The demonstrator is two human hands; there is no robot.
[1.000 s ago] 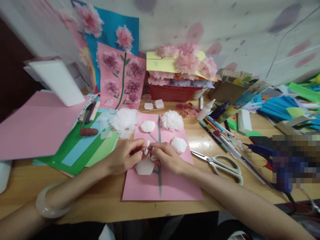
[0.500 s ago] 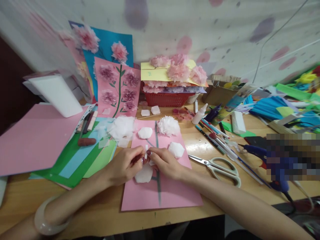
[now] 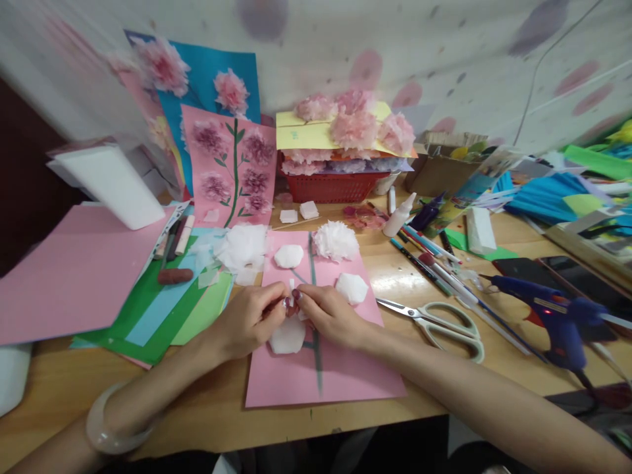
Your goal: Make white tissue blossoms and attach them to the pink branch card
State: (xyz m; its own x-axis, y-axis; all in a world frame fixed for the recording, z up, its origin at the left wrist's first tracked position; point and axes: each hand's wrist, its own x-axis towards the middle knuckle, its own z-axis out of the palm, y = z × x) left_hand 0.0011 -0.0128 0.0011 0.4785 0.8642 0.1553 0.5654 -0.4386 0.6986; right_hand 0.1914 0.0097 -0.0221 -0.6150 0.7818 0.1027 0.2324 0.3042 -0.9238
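Above the middle of a pink sheet of paper, my two hands meet with their fingertips pinched together. Between them a small white strip of tissue paper sticks up; most of it is hidden by the fingers. My left hand is closed on it from the left, and my right hand from the right. Just below the fingers a white tissue disc lies on the sheet. Another white tissue pad is above the hands, and one more sits right of them. A fluffy white paper flower rests at the sheet's top right, beside a painted grey-green stem.
Scissors lie right of the sheet, with a blue glue gun beyond. Brushes and pens spread near a white glue bottle. Loose white tissue is at the upper left. A red basket holds paper flowers at the back.
The camera view has shifted slightly, bringing more of the glue gun into sight. Both hands keep their pinch on the tissue strip, with little visible change in the fingers.
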